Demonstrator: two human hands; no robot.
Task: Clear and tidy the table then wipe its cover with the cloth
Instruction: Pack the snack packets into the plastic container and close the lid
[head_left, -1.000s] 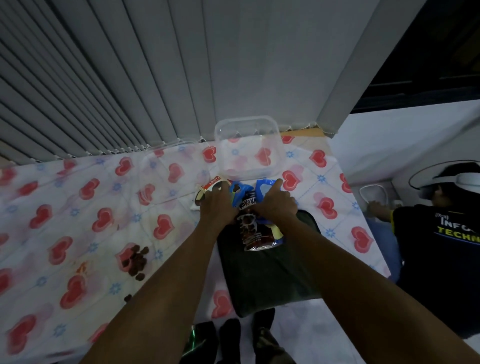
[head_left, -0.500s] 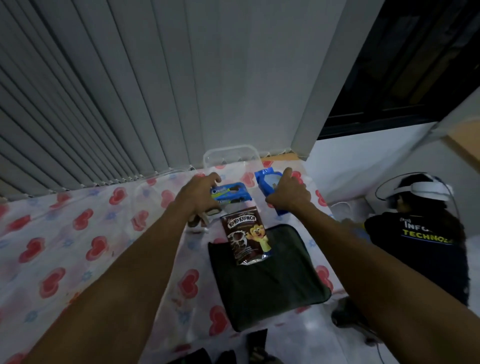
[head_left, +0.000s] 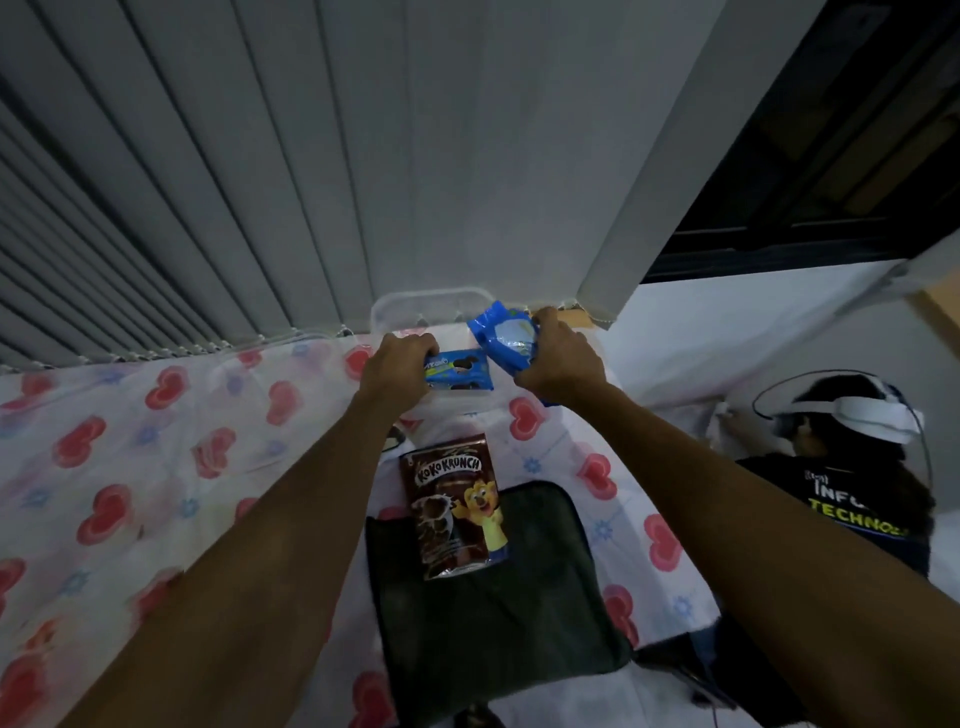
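head view, left to right: at nine o'clock the table cover (head_left: 156, 467), white with red hearts, spreads flat beneath a wall of grey vertical blinds (head_left: 156, 208). the left hand (head_left: 397, 371) reaches to about twelve o'clock of the frame's centre, fingers curled tight around a small blue biscuit packet (head_left: 460, 370), which it holds at the near rim of a clear plastic container (head_left: 415, 306) standing at the far edge of the table against the blinds. just right of it, the right hand (head_left: 561, 356) grips a larger blue packet (head_left: 506, 335), tilted, over the same container; the two packets look nearly touching, though i cannot tell whether they do. below the hands, toward six o'clock, a brown koko krunch pouch (head_left: 452, 509) lies face up, its lower half resting on a dark green cloth (head_left: 493, 613) folded flat at the table's near edge. at three o'clock, beyond the table's right edge, another person (head_left: 852, 499) in a dark printed shirt wears a white headset (head_left: 857, 415).
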